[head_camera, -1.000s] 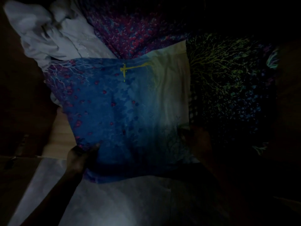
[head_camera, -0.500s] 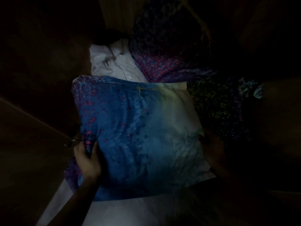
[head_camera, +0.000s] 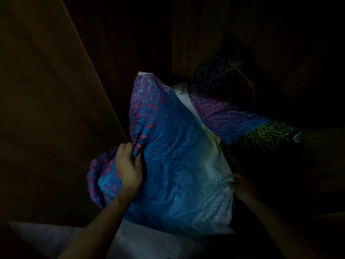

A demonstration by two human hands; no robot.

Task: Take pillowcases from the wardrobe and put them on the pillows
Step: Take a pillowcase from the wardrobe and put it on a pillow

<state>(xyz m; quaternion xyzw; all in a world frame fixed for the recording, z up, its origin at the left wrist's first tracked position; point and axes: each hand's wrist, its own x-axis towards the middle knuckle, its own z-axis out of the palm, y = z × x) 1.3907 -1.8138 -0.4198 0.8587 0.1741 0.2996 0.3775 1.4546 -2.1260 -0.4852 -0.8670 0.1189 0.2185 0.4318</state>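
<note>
The left hand [head_camera: 128, 169] has its fingers [head_camera: 137, 156] closed on a bunch of the blue pillowcase [head_camera: 177, 165], which is filled by a pillow. The right hand [head_camera: 240, 186] pinches the case's right edge. Behind lies another patterned pillow [head_camera: 233, 113], against dark wooden panels [head_camera: 46, 109].

Two bare forearms rise from the near edge of the dim scene, with no sleeve, watch, ring or glove showing on either. The left hand [head_camera: 128, 170] is lit well enough to show separate fingers and knuckles. The right hand [head_camera: 242, 187] lies in deep shadow, its outline barely readable.
</note>
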